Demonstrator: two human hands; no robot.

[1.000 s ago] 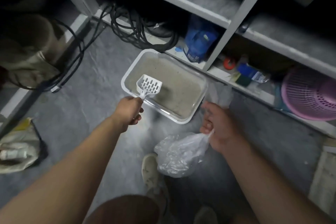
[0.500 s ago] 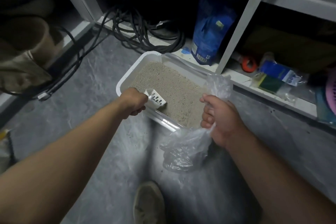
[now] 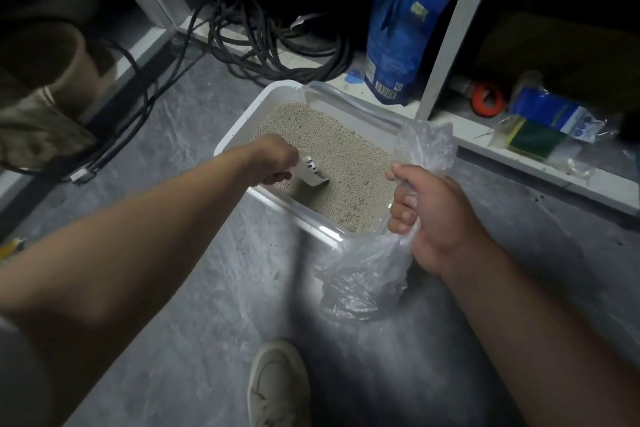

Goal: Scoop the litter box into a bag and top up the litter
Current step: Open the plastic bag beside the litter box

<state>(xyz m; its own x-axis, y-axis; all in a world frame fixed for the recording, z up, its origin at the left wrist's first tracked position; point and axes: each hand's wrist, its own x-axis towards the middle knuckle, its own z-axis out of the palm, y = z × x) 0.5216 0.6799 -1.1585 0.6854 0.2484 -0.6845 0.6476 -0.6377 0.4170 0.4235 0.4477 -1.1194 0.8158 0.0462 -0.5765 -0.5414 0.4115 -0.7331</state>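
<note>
Two hands at work over the litter box [image 3: 239, 130].
Left hand [image 3: 277, 163] curls round the scoop [image 3: 313, 174], tipped into litter; right hand [image 3: 431, 215], at 3 o'clock, clenches the plastic bag [image 3: 363, 281] neck.

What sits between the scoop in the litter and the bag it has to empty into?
Only the litter box's near rim. The scoop, gripped by the left hand, must lift over it to the plastic bag, which the right hand grips bunched.

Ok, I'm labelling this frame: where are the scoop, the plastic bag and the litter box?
scoop [image 3: 312, 173]: head view, slotted white blade.
plastic bag [image 3: 360, 282]: head view, hanging lower pouch.
litter box [image 3: 277, 90]: head view, far-left white rim.
</note>
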